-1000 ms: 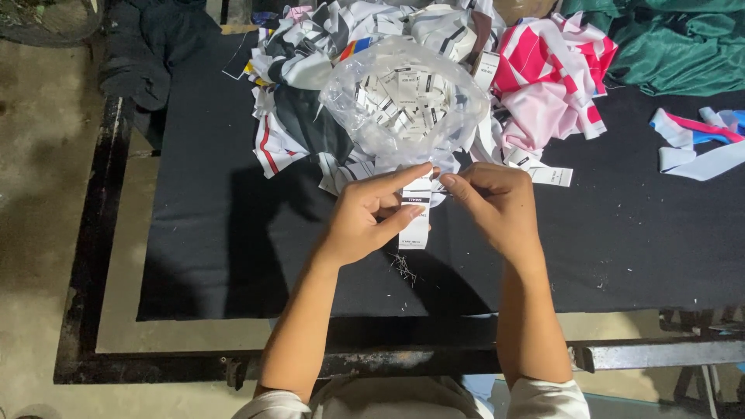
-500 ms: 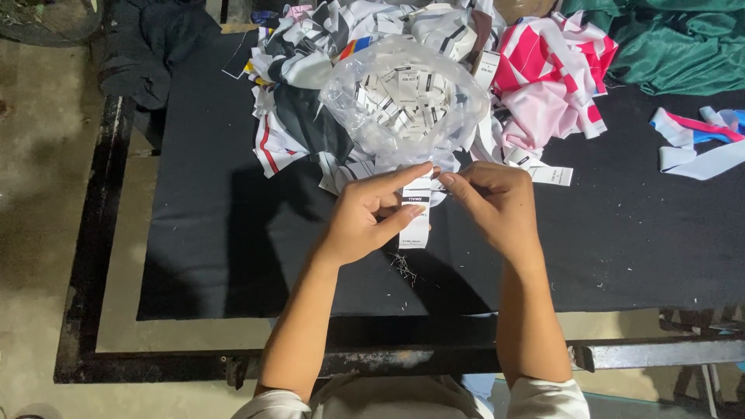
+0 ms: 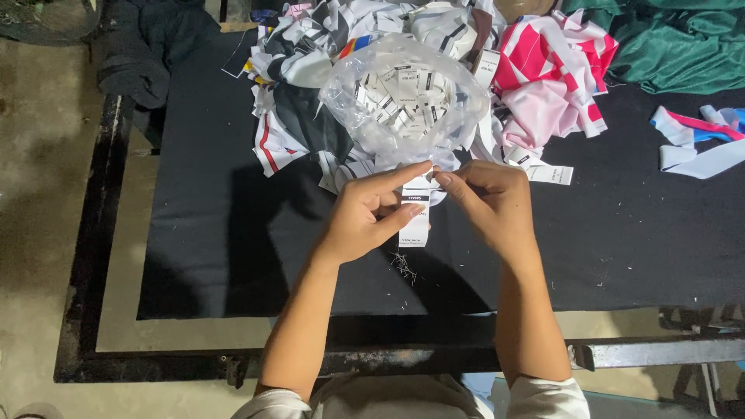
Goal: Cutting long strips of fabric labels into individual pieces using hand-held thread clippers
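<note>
Two hands meet over the black table (image 3: 621, 256): the left hand (image 3: 365, 221) and right hand (image 3: 493, 206) each pinch the top of a white label strip (image 3: 417, 213) between thumb and fingertips, so that it hangs free and upright just above the cloth. Just behind it sits a clear plastic bag (image 3: 403, 97) of similar labels, within easy reach. Piles of striped, pink and green fabric (image 3: 543, 77) crowd the far edge, leaving the near surface as working room.

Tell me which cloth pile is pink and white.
The pink-and-white striped heap, right of the clear bag of labels. The pile left of it is black and white; the far-right cloth is green.
</note>
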